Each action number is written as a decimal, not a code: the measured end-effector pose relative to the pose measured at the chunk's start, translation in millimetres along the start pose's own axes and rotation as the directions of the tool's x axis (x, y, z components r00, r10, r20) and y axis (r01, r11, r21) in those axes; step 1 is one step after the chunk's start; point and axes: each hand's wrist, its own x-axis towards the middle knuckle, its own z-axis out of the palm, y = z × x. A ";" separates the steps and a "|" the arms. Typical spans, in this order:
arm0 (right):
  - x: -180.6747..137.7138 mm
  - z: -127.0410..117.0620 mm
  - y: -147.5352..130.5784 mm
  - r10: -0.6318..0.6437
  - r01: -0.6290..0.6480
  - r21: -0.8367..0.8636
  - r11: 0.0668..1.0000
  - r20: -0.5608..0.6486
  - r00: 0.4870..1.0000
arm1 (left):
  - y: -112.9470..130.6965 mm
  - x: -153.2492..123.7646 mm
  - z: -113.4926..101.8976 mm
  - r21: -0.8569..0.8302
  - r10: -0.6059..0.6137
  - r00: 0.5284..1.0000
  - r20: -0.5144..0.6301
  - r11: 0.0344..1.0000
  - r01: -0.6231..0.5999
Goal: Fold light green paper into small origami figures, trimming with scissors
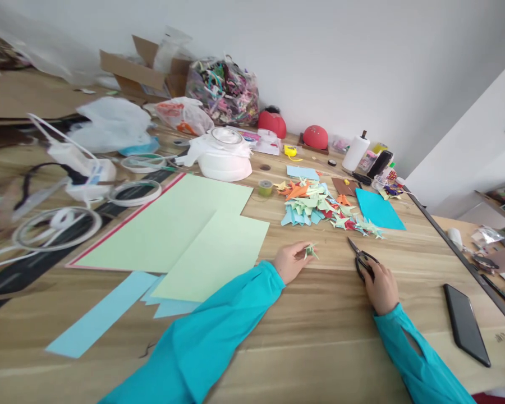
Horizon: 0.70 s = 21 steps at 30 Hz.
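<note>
My left hand (289,261) rests on the wooden table (328,336) and pinches a small pale green folded paper crane (310,251) between its fingertips. My right hand (381,287) lies on the table with its fingers closed over the handles of black scissors (361,258), whose blades point away from me. Both arms wear teal sleeves. A pile of folded paper cranes (320,207) in green, blue, orange and red lies beyond both hands. Large pale green paper sheets (180,230) lie to the left of my left hand.
Light blue paper strips (105,314) lie at the front left, a teal sheet (379,209) beyond the scissors. A black phone (466,324) lies at the right. Tape rolls (54,227), a white pot (223,154), plastic bags and a cardboard box (147,70) crowd the far left.
</note>
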 end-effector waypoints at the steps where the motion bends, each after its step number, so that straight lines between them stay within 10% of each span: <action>1: 1.8 0.2 0.6 -0.001 0.001 0.006 1.000 0.009 1.000 | 0.6 -0.1 0.0 0.008 0.003 1.000 0.002 1.000 -0.003; 9: 1.3 -17.9 -15.8 0.214 -0.214 0.432 0.876 0.049 0.976 | 6.3 -1.0 1.1 -0.027 -0.014 1.000 -0.005 1.000 0.014; 12: -8.4 -34.8 -44.9 0.277 -0.321 0.853 0.411 0.219 0.936 | 8.0 -0.4 0.8 -0.011 -0.001 1.000 -0.016 1.000 0.001; 16: -22.4 -54.5 -84.6 0.097 -0.421 0.892 -0.166 0.439 0.893 | 9.2 0.3 0.8 -0.029 0.011 1.000 -0.026 1.000 -0.012; 21: -37.6 -64.7 -109.9 -0.096 -0.572 0.763 -0.301 0.572 0.814 | 10.0 0.3 2.4 -0.071 0.026 0.999 -0.027 0.997 -0.028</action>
